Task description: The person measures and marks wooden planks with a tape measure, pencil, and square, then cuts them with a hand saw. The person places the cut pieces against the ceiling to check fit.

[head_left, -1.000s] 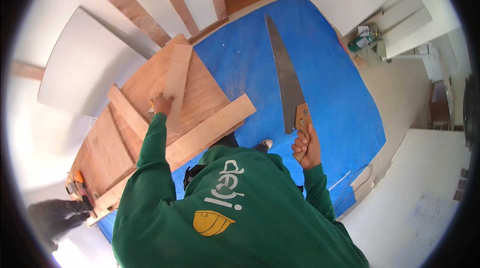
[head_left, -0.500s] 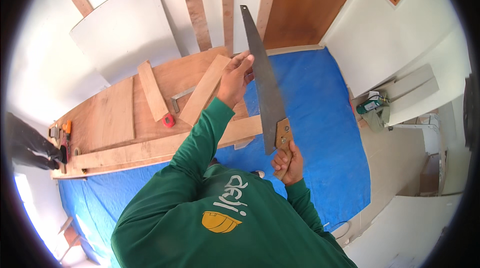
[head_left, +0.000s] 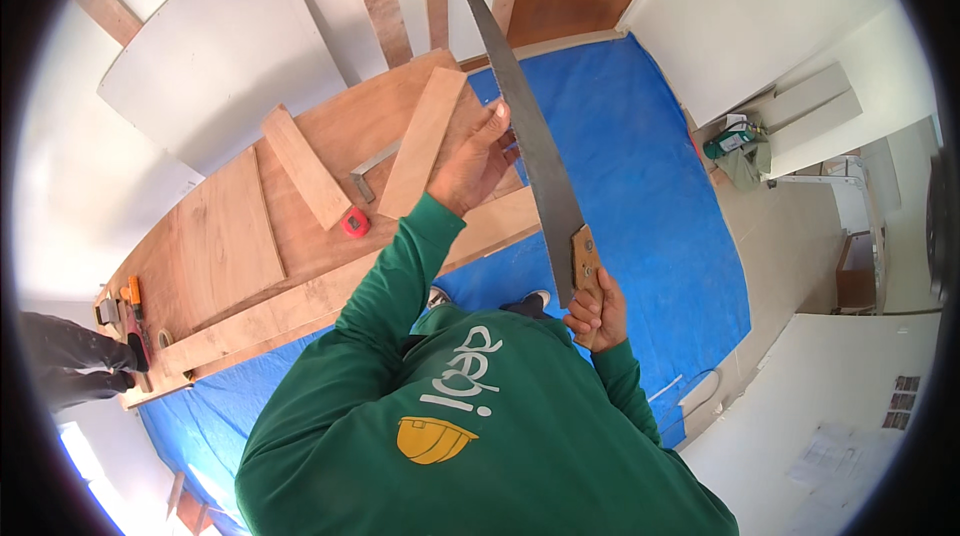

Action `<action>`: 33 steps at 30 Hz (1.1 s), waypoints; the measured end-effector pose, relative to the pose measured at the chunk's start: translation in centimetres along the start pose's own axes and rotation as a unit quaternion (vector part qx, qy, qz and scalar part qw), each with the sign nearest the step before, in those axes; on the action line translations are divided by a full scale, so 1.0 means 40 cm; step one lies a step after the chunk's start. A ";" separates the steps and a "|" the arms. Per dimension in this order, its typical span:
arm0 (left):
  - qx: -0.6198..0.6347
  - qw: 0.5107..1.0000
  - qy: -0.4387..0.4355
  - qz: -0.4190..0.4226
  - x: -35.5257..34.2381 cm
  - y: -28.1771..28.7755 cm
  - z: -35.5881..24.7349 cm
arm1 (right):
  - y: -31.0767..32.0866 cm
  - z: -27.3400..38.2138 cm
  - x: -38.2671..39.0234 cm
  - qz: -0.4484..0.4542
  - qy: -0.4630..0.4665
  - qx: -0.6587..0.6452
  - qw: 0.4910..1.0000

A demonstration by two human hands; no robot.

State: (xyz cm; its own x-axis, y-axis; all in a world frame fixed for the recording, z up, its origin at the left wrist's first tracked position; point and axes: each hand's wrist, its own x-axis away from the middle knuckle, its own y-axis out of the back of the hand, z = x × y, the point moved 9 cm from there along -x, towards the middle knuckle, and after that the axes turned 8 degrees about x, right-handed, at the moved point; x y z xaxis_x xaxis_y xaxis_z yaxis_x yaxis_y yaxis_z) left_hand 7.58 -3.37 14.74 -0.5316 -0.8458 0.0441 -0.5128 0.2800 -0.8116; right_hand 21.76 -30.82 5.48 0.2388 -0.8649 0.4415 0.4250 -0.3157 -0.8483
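A handsaw [head_left: 535, 141] is held up in front of me, its long grey blade pointing away and its toothed edge toward the left. Its wooden handle [head_left: 585, 258] is wrapped by my right hand [head_left: 602, 311], which is closed on it. My left hand [head_left: 478, 161] is beside the middle of the blade, thumb raised and fingers apart. Some of its fingertips pass behind the blade, and whether they touch it I cannot tell. Below and to the left are a wooden plank [head_left: 423, 141] and a long board [head_left: 300, 308] along the table's near edge.
On the wooden worktable [head_left: 330, 151] lie a metal square [head_left: 372, 171], a red tape measure [head_left: 355, 223], a short plank [head_left: 305, 166] and a thin wood panel [head_left: 220, 236]. Another person's legs [head_left: 75, 356] show at far left. A blue tarp [head_left: 660, 196] covers the floor.
My view has tilted lower, so table and tarp sit higher in the picture. The saw stays in my right hand. My left hand's fingers have spread a little beside the blade.
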 end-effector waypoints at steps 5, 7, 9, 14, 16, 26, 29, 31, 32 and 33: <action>0.082 0.996 0.011 -0.012 0.047 -0.032 0.036 | -0.025 -0.044 -0.012 -0.075 -0.064 0.080 0.992; 0.034 0.999 -0.011 -0.036 0.031 -0.032 0.026 | -0.070 -0.033 -0.051 -0.083 -0.062 0.173 0.979; -0.044 0.996 -0.036 -0.071 0.022 -0.047 -0.008 | -0.090 -0.006 -0.079 -0.054 -0.071 0.222 0.971; -0.143 0.977 -0.100 -0.126 0.051 -0.114 -0.091 | -0.113 0.053 -0.102 0.061 -0.154 0.232 0.959; -0.185 0.967 -0.123 -0.128 0.067 -0.125 -0.105 | -0.123 0.059 -0.097 0.089 -0.182 0.232 0.951; -0.247 0.925 -0.187 -0.220 0.161 -0.039 -0.125 | -0.110 0.069 -0.142 0.121 -0.202 0.364 0.901; -0.232 0.913 -0.195 -0.273 0.202 0.015 -0.132 | -0.116 0.072 -0.163 0.132 -0.198 0.300 0.924; -0.223 0.905 -0.198 -0.305 0.230 0.065 -0.127 | -0.144 0.069 -0.162 0.159 -0.211 0.283 0.922; -0.221 0.901 -0.199 -0.316 0.240 0.089 -0.126 | -0.161 0.068 -0.164 0.171 -0.216 0.274 0.921; -0.219 0.898 -0.196 -0.326 0.251 0.109 -0.120 | -0.162 0.062 -0.167 0.166 -0.226 0.285 0.916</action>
State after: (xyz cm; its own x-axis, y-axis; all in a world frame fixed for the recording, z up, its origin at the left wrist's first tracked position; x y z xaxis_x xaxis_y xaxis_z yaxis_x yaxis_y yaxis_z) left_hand -3.23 -8.45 14.45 0.2136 -0.9655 0.1489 -0.8904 -0.2551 -0.3771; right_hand 19.60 -22.02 8.76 0.7209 -0.5852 0.3713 0.6190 0.3028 -0.7247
